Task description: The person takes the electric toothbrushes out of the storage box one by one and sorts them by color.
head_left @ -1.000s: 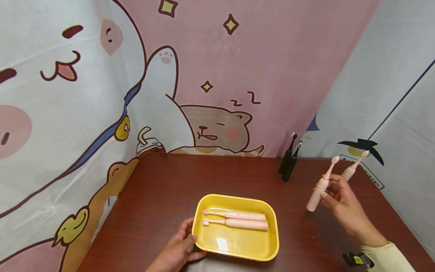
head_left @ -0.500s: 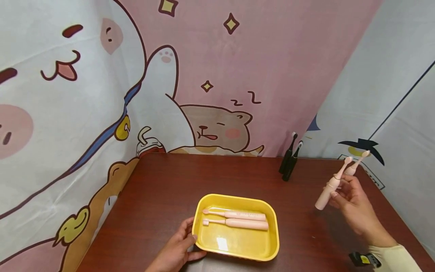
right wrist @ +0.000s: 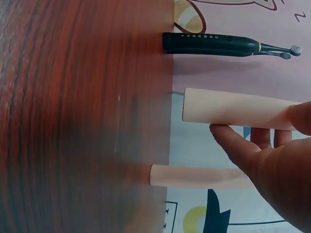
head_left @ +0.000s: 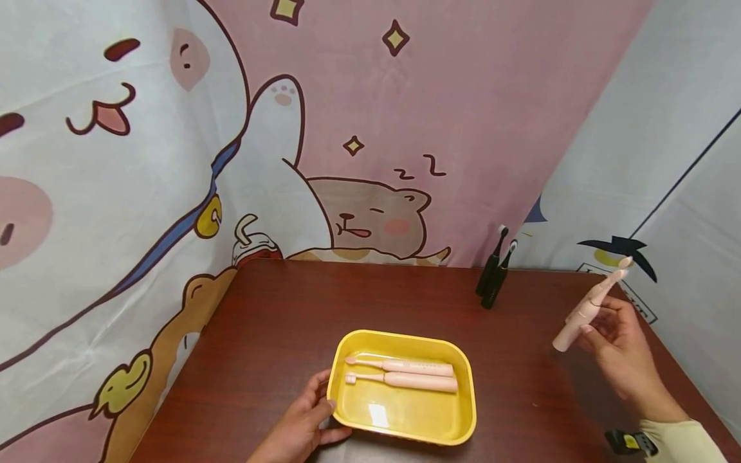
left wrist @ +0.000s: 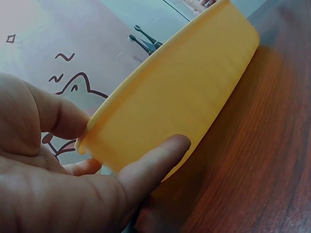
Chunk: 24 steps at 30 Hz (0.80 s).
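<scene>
My right hand [head_left: 628, 354] grips a pale pink electric toothbrush [head_left: 572, 326] by its handle. It is held tilted above the table, brush head up. In the right wrist view a second pale pink toothbrush [right wrist: 194, 175] stands on the table beyond it; the head view hides most of that one. At a yellow tray [head_left: 405, 336], my left hand [head_left: 303, 415] holds the near left corner, thumb against the outer wall. Inside the tray, two pink toothbrushes [head_left: 419, 382] lie side by side.
Two black electric toothbrushes [head_left: 494, 283] stand upright near the back edge of the dark red table [head_left: 278, 315]. A cartoon-printed cloth [head_left: 475, 116] hangs behind the table and along its sides.
My right hand has moved to the right with the pink toothbrush, which now overlaps the standing pink one in the head view. The left hand and tray have stayed in place.
</scene>
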Motion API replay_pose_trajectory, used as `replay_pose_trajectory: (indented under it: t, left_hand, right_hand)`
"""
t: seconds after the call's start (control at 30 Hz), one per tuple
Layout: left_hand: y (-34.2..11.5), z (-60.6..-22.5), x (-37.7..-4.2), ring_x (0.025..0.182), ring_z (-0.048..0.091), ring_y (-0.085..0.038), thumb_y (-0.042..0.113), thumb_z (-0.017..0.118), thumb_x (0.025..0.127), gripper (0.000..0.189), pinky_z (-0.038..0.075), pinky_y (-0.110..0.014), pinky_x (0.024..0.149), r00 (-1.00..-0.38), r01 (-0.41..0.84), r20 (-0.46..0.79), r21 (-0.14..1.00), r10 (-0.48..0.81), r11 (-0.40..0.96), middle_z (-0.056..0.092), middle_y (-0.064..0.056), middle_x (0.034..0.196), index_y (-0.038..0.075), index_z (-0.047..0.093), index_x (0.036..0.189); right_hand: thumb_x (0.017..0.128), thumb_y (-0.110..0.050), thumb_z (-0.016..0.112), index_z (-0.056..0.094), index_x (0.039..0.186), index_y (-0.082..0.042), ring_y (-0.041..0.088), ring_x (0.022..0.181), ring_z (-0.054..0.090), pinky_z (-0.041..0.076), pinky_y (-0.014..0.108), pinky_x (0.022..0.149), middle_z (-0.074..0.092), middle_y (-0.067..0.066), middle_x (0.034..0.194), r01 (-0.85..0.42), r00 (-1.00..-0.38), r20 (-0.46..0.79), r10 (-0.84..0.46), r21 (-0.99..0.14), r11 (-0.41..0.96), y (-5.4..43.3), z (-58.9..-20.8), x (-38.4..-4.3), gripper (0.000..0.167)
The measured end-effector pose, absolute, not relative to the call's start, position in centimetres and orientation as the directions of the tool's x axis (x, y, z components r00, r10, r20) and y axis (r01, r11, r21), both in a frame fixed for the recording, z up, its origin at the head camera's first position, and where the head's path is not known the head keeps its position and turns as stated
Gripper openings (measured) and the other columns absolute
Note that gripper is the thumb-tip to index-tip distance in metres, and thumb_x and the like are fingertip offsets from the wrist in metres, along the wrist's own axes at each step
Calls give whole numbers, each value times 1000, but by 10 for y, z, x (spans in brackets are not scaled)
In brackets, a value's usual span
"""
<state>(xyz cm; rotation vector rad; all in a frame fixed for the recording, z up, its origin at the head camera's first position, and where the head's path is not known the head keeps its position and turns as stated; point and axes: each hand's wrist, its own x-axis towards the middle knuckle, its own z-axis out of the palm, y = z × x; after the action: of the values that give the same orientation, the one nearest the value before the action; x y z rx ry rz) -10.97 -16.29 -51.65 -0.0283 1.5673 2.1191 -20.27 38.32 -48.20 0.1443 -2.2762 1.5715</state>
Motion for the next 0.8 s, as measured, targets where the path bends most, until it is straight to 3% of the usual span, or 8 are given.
replay_pose_trajectory:
  t: [0.17,0.37,0.8]
  left_hand:
    - [-162,-515,-110,128,59,-30,11,46,111,65,61,-53,94,-876,-397,-301,894,376,-209,21,-34,165,2,10,164]
    - [-162,-514,-110,126,61,-30,10,47,111,65,61,-52,93,-871,-412,-320,889,372,-200,22,-33,164,3,11,164]
    - [-163,-515,-110,128,60,-30,11,48,111,66,60,-54,95,-869,-416,-321,885,377,-207,16,-33,167,3,10,164]
  right_hand:
    - [103,9,53,35,153,-22,-11,102,54,56,10,72,46,-25,121,-192,-918,350,188,-804,563,388,-483,-204,61]
    - [106,-1,55,32,158,-20,-13,100,49,49,5,73,42,-29,118,-106,-907,330,261,-780,617,397,-486,-204,60]
    - [103,8,52,34,151,-25,-4,98,51,51,6,72,45,-21,115,-113,-872,344,349,-834,541,411,-492,-215,61]
